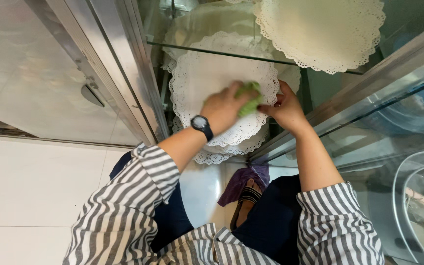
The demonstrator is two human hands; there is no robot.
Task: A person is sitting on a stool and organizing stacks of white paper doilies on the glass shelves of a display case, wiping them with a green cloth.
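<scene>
I look down into a glass display cabinet. My left hand point(223, 107), with a black wristwatch point(201, 124), presses a green cloth point(250, 99) onto a round white paper doily point(197, 78) lying on a glass shelf point(212, 51). My right hand point(285, 109) rests at the doily's right edge, its fingers touching the cloth and the doily rim. Both sleeves are grey-and-white striped.
A second, cream doily point(320, 29) lies on the upper shelf, and more doilies point(217, 156) show below. A metal door frame point(119, 64) stands on the left, a metal rail point(369, 83) on the right. A purple cloth point(244, 179) lies by my foot on the white tiled floor point(35, 186).
</scene>
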